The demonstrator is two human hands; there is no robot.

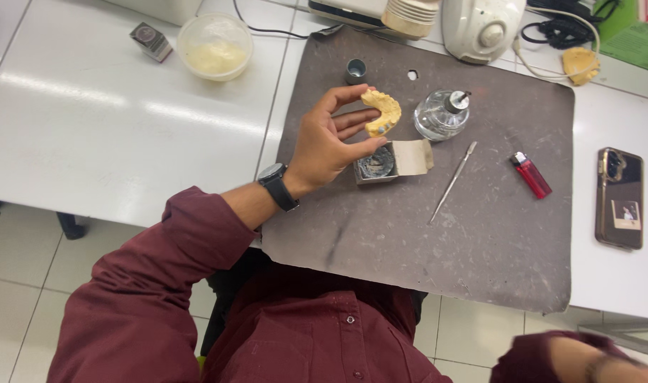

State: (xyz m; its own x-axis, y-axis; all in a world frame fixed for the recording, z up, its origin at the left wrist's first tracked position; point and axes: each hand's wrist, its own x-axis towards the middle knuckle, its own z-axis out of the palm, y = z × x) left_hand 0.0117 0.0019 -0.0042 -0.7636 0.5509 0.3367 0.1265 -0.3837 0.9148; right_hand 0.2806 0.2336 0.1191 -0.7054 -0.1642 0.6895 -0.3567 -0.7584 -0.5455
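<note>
Fingers (352, 113) of left hand (324, 145) pinch yellow horseshoe-shaped plaster dental cast (382, 111).
Light pinch risks dropping it; right hand (586, 358), at 5 o'clock, fingers unseen.

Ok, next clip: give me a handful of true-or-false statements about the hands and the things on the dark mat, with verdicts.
1. The left hand holds a yellow arch-shaped dental cast in its fingertips. True.
2. The red lighter lies left of the glass spirit lamp. False: it lies to the lamp's right, nearer the phone.
3. A thin metal instrument lies on the dark mat, touched by no hand. True.
4. The right hand grips the metal instrument. False: only the right sleeve shows at the bottom edge, far from it; the hand itself is out of view.
5. The small open box sits just below the raised cast. True.
</note>
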